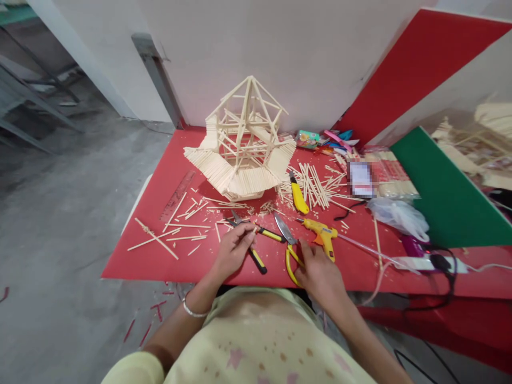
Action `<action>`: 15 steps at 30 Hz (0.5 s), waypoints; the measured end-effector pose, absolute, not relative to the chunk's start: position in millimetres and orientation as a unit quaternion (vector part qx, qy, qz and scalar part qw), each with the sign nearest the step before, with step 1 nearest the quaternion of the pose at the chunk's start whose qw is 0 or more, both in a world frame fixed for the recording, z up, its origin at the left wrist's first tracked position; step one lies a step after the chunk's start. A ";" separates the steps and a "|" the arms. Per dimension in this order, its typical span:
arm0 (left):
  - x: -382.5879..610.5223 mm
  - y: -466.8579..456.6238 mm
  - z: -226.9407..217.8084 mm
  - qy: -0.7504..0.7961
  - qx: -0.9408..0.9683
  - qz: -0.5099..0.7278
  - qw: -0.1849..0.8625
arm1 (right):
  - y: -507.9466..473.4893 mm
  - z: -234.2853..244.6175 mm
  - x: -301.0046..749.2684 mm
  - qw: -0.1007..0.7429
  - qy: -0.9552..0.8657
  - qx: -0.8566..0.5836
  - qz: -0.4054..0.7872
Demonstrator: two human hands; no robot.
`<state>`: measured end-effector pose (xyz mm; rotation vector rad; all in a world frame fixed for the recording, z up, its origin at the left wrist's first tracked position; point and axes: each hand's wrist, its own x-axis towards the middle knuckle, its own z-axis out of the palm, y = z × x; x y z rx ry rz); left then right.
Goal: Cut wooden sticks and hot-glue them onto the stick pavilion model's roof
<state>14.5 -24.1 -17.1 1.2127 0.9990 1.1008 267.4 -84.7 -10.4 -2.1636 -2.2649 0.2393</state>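
Observation:
My left hand (235, 246) is closed, its thumb and forefinger pinching a small piece of wooden stick (255, 229). Beneath it lie pliers with black-and-yellow handles (272, 234), partly covered by the fingers. My right hand (320, 269) has its fingers closed on the yellow handle of a pair of scissors (285, 229), whose blades point away from me. A yellow glue gun (324, 234) rests just beyond that hand. Behind both hands stands a model building of wooden sticks (248, 178), with an open-framed pointed top and slatted lower roof panels.
A yellow utility knife (298, 196) lies near a pile of loose sticks (314, 184). At left are a clear ruler (176, 194) and scattered sticks. A plastic bag (400, 217), a power strip (428, 263) and cables occupy the right side of the red table (132, 264).

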 end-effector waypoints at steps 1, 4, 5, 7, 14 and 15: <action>15.6 -24.0 -15.7 0.427 0.514 0.470 0.577 | -83.6 -10.0 269.6 0.021 -0.716 -0.691 0.094; 15.4 -24.0 -12.8 0.437 0.510 0.467 0.576 | -80.1 -0.4 271.0 0.111 -0.714 -0.667 0.181; 14.9 -24.2 -12.3 0.441 0.510 0.463 0.576 | -78.9 4.8 269.0 0.141 -0.717 -0.649 0.211; 14.8 -24.8 -11.2 0.443 0.515 0.455 0.575 | -76.3 14.9 261.7 0.186 -0.726 -0.612 0.250; 15.9 -26.7 -3.9 0.442 0.552 0.450 0.546 | -65.0 20.2 238.3 0.151 -0.767 -0.583 0.221; 15.2 -26.7 -3.5 0.439 0.560 0.448 0.542 | -63.9 18.9 237.1 0.144 -0.771 -0.581 0.218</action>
